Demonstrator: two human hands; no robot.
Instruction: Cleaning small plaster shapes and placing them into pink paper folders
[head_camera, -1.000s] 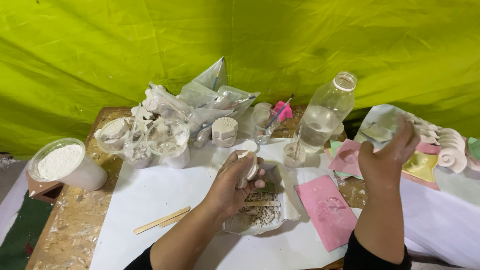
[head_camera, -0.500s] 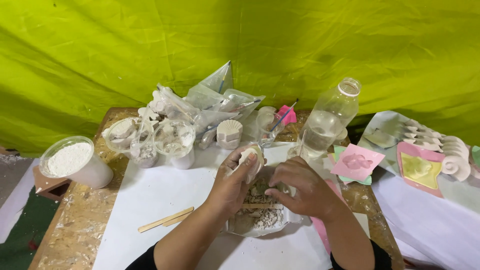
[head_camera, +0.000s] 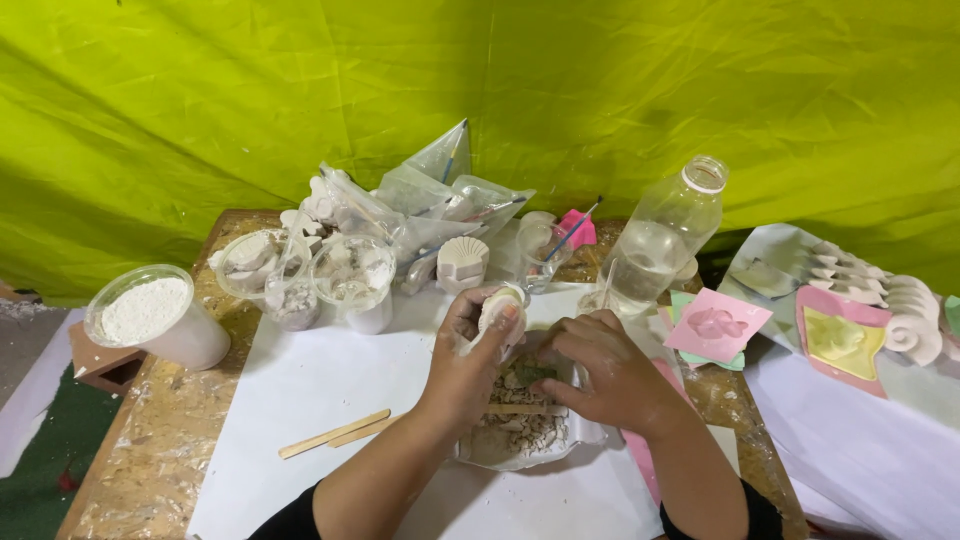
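My left hand (head_camera: 470, 355) is closed around a small pale round plaster piece (head_camera: 499, 308), held just above a white bowl (head_camera: 590, 432) of broken plaster bits. My right hand (head_camera: 612, 372) reaches into that bowl, fingers curled down among the pieces beside a wooden stick (head_camera: 520, 409) lying across it. The two hands almost touch. The bowl stands on a white sheet of paper (head_camera: 330, 390) on a chipboard table (head_camera: 150, 460).
A tub of white powder (head_camera: 150, 315) stands at the left. Clear cups of plaster casts (head_camera: 310, 275), plastic bags and a shell cast (head_camera: 462, 262) sit behind. A clear bottle (head_camera: 660, 240) and pink moulds (head_camera: 717, 325) lie right. Two wooden sticks (head_camera: 335, 433) rest on the paper.
My right hand came back from the pink moulds at the right and now reaches into the bowl. My left hand stayed over the bowl with the round piece.
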